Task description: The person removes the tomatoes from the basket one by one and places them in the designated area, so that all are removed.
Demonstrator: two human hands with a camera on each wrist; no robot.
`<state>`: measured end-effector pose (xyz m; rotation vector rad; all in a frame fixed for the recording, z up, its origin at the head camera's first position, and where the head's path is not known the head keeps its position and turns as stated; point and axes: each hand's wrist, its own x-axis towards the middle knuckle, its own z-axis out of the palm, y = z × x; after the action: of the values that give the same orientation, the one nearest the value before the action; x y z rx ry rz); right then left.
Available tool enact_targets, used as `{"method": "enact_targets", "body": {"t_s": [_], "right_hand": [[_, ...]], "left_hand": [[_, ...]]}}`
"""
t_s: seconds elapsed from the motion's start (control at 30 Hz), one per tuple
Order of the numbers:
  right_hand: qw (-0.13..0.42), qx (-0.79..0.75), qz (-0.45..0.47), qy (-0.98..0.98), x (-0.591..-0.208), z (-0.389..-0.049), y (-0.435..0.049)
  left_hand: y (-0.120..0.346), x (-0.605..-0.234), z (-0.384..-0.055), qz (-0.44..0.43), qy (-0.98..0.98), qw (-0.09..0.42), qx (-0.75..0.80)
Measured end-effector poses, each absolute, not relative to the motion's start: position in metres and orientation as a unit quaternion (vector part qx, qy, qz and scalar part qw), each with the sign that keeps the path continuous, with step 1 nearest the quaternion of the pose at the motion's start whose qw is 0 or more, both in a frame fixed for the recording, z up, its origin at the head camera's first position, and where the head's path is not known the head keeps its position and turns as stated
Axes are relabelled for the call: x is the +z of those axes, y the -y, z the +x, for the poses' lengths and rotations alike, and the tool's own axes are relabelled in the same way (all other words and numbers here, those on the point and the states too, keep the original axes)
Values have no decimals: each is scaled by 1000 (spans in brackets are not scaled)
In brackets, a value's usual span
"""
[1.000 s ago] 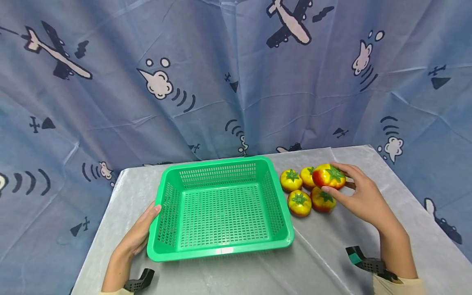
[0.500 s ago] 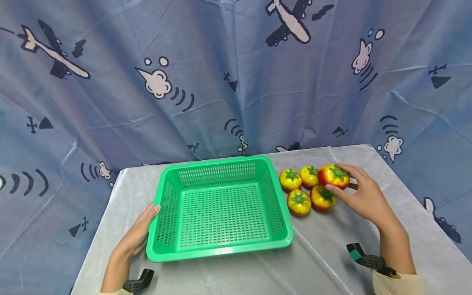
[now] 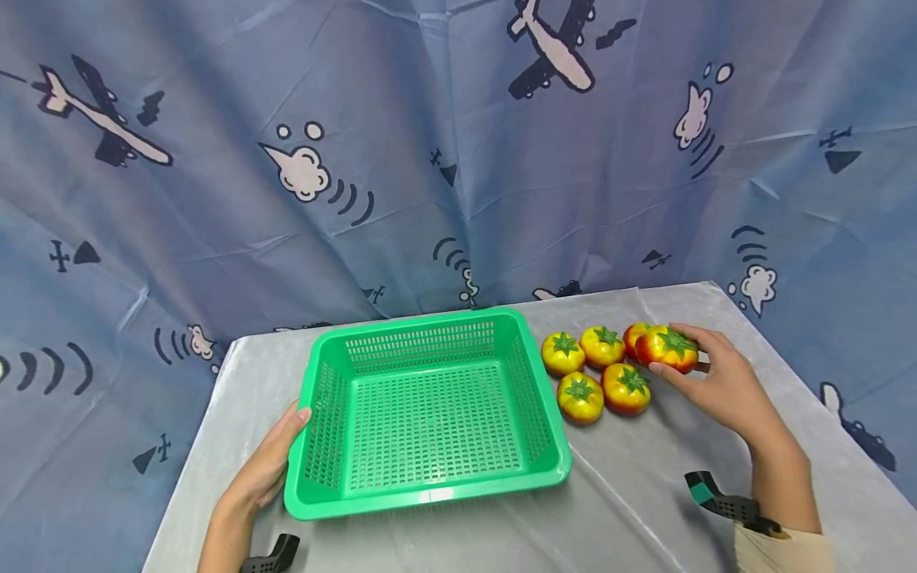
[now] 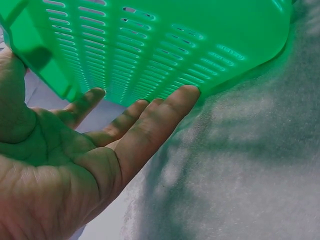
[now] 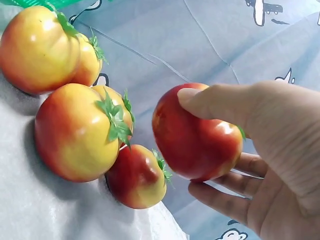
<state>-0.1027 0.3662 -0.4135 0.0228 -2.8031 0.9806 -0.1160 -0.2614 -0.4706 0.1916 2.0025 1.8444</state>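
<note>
My left hand [image 3: 267,460] holds the green plastic basket [image 3: 430,497] by its left rim, thumb over the edge. In the left wrist view the fingers [image 4: 155,127] of that hand lie against the outside of the slotted wall [image 4: 127,55]. My right hand [image 3: 723,390] grips a red-and-yellow tomato [image 3: 666,348] with a green leafy top, thumb on one side and fingers on the other. The right wrist view shows this tomato [image 5: 195,137] raised beside the others. Partly hidden behind it in the head view is another tomato [image 3: 634,336].
Several more tomatoes stand close together right of the basket, among them a front one [image 3: 580,398] and a redder one [image 3: 626,390]. A pale cloth covers the table [image 3: 645,493]. Behind it hangs a blue curtain [image 3: 401,159] with airplane prints.
My right hand has moved right with the tomato, away from the group, and a tomato behind it has come into sight. My left hand stays on the basket rim.
</note>
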Motion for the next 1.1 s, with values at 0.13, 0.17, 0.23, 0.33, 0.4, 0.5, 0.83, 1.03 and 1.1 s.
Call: {"method": "enact_targets", "body": {"t_s": [0.13, 0.17, 0.23, 0.33, 0.4, 0.5, 0.83, 1.03, 1.1], "right_hand": [[71, 316, 11, 946, -415, -101, -371], [67, 314, 8, 947, -415, -101, -371], [61, 308, 0, 950, -416, -101, -373], [53, 304, -6, 951, -417, -100, -375], [47, 302, -6, 952, -418, -101, -375], [41, 300, -4, 953, -420, -101, -375], [25, 288, 0, 957, -419, -100, -379], [2, 284, -1, 959, -424, -103, -381], [-7, 280, -4, 960, -424, -104, -381]], "left_hand": [[259, -474, -114, 68, -714, 205, 666], [259, -474, -115, 66, -712, 206, 668], [259, -474, -116, 64, -709, 209, 670], [258, -474, -118, 66, -708, 213, 670], [259, -474, -118, 68, -709, 212, 670], [260, -474, -116, 71, -710, 207, 669], [261, -474, -114, 64, -709, 210, 670], [261, -473, -114, 64, -713, 207, 667], [261, -473, -115, 61, -714, 206, 666]]}}
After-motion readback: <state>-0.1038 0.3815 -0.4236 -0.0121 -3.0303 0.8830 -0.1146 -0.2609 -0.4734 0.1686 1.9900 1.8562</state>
